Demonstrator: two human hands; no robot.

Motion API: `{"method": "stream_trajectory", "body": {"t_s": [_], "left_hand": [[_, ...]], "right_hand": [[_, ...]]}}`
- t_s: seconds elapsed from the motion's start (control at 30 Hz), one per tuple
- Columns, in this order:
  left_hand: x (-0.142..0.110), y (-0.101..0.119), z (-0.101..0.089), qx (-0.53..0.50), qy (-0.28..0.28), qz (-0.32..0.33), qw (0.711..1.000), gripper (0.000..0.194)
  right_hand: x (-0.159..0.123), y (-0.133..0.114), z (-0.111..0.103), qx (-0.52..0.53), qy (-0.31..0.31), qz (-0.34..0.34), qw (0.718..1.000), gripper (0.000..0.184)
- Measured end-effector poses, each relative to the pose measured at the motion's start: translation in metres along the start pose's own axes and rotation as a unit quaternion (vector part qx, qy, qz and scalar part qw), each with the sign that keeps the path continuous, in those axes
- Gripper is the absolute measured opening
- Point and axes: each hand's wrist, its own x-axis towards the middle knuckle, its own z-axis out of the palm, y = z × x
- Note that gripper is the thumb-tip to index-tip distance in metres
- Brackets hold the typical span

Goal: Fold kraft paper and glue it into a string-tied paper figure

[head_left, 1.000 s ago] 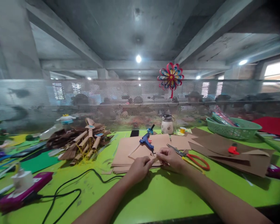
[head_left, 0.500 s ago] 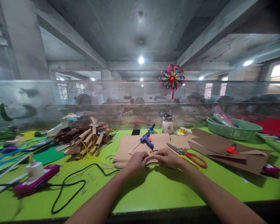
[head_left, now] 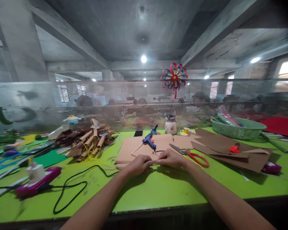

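At the near edge of a stack of light brown paper (head_left: 127,150), my left hand (head_left: 140,164) and my right hand (head_left: 171,158) meet with bent, pinching fingers. Between the fingertips shows a small bit of brown paper (head_left: 155,162), mostly covered by the fingers. Just beyond the hands, a blue glue gun (head_left: 149,140) rests on the stack. Scissors with orange and yellow handles (head_left: 199,159) lie right beside my right hand, blades pointing away to the left.
Brown paper bundles (head_left: 91,140) lie at the left, near a purple power strip (head_left: 38,182) with a looping black cable (head_left: 64,183). Dark brown sheets (head_left: 230,150) and a green basket (head_left: 240,131) are at the right. A jar (head_left: 170,124) stands before the perforated screen (head_left: 139,111).
The view has shifted slightly, so the bench appears a little higher and further left. Both hands stay together at the stack's near edge, the fingers still pinched.
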Motion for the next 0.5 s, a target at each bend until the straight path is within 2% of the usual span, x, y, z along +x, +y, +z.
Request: {"method": "stream_trajectory", "body": {"t_s": [0.2, 0.5], "left_hand": [[-0.002, 0.004, 0.002, -0.004, -0.003, 0.016, 1.0, 0.043], [0.001, -0.001, -0.021, -0.05, -0.084, 0.0, 0.995, 0.037]], "right_hand": [[-0.002, -0.012, 0.001, -0.023, -0.053, -0.028, 0.998, 0.04], [-0.002, -0.001, -0.009, 0.02, -0.03, -0.02, 0.999, 0.04]]}}
